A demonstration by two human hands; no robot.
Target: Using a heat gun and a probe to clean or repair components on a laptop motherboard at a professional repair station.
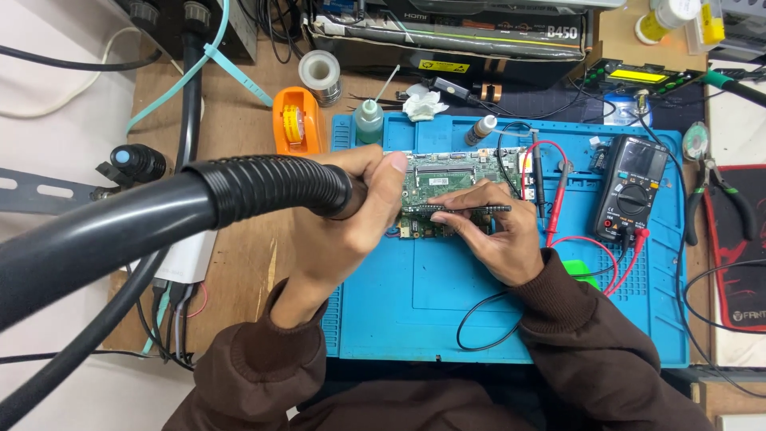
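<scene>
My left hand (347, 219) grips the handle of a black hot-air tool (271, 187) with a ribbed hose, its tip over the left part of a green circuit board (455, 172). My right hand (495, 235) holds thin black tweezers (471, 208) lying across the board's lower edge, fingertips pinched on them. The board rests on a blue work mat (447, 295). Both sleeves are brown.
A black multimeter (630, 187) with red and black leads lies on the mat's right side. An orange tape dispenser (297, 120), a green-capped bottle (369, 120) and a solder roll (321, 73) stand behind. Pliers (722, 195) lie at the right. Cables run at the left.
</scene>
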